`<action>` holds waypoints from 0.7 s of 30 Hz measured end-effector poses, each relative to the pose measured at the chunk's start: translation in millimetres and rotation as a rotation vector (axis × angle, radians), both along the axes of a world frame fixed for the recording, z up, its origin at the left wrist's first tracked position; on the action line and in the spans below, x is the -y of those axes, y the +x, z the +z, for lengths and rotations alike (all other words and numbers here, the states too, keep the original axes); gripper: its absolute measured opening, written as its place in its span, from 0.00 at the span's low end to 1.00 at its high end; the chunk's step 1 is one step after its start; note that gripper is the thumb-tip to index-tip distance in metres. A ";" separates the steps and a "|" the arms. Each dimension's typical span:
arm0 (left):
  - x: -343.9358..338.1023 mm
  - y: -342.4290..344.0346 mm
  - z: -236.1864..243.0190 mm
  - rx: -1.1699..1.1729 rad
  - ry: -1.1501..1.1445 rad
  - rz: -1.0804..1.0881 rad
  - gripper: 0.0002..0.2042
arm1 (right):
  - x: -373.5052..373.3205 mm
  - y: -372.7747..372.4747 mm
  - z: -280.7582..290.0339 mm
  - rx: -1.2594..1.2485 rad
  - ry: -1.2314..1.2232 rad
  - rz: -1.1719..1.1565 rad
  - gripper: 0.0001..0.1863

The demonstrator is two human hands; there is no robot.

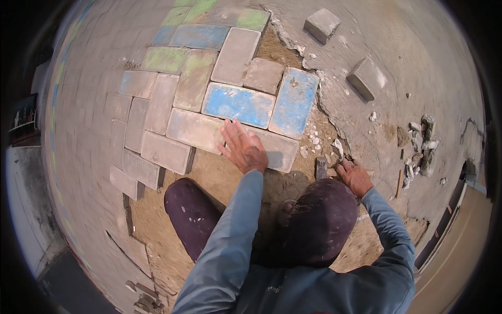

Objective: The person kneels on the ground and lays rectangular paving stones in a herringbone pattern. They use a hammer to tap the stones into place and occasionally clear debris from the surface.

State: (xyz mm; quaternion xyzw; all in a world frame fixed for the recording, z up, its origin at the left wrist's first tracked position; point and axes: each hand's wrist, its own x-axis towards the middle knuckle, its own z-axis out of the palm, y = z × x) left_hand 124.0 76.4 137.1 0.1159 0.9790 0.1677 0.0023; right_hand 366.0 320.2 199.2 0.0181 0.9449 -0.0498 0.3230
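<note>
- The left hand (243, 149) lay palm down, fingers spread, across the seam of two dusty grey rectangular concrete pavers — its heel on the right-hand paver (282, 152), its fingertips near the left-hand one (193, 128).
- Those two pavers formed part of the near edge of the laid paving, just beyond the person's knees.
- The right hand (355, 178) was low at the right with fingers bent, just beside a small dark blocky piece (320, 168); whether it pinched anything, I could not tell.
- Beyond the left hand sat a blue-painted rectangular paver (239, 104), with another blue-stained paver (294, 102) to its right; green-tinted pavers (163, 59) lay farther left.
- Bare brown sandy ground (151, 214) showed between paving and knees.
- Rough grey concrete (418, 68) with a jagged broken edge covered the right side, bearing two loose grey blocks (322, 25) (367, 78) at the far right and pale rubble (424, 146) nearer.
- Weathered paving spread left — a beige panel (460, 240) stood at the near right.
</note>
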 end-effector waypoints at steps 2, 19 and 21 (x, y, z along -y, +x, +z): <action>-0.3 -0.5 -0.1 -0.007 0.006 0.003 0.30 | 0.2 -3.4 2.5 0.103 -0.101 -0.150 0.23; 1.9 -2.1 2.7 0.026 0.027 0.026 0.30 | 22.7 -281.5 42.8 -0.377 -0.271 -0.312 0.21; 1.1 -3.2 2.0 0.022 0.040 0.028 0.31 | 19.9 -284.2 39.6 -0.486 -0.284 -0.254 0.23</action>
